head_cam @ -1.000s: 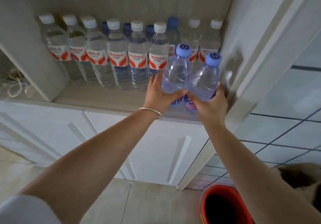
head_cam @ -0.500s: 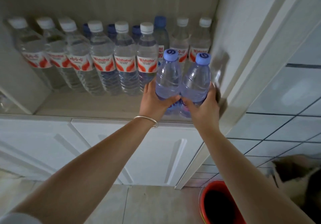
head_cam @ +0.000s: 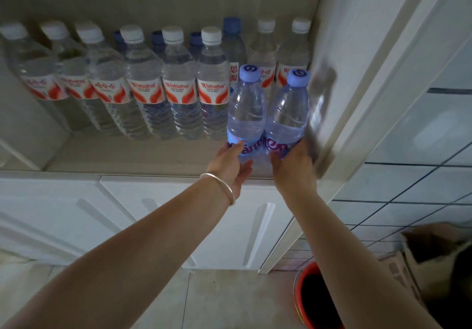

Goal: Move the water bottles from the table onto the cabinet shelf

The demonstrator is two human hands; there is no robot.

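Note:
Two blue-capped, blue-tinted water bottles stand side by side at the front right of the cabinet shelf point(head_cam: 122, 157). My left hand point(head_cam: 233, 166) cups the base of the left bottle point(head_cam: 246, 114), fingers loosened around its label. My right hand point(head_cam: 293, 168) holds the base of the right bottle point(head_cam: 287, 116). Both bottles are upright and touch each other. Behind and to the left, several white-capped bottles with red-and-white labels point(head_cam: 178, 91) fill the shelf in rows, with blue-capped ones at the back.
The cabinet's right side wall point(head_cam: 339, 55) is close beside the right bottle. White cabinet doors point(head_cam: 158, 216) lie below the shelf. A red bucket point(head_cam: 314, 300) and a cardboard box point(head_cam: 434, 249) sit on the tiled floor at lower right.
Both hands have slid down from the bottles' middles to their bases, and the two bottles now rest deeper on the shelf. The left hand's grip has loosened.

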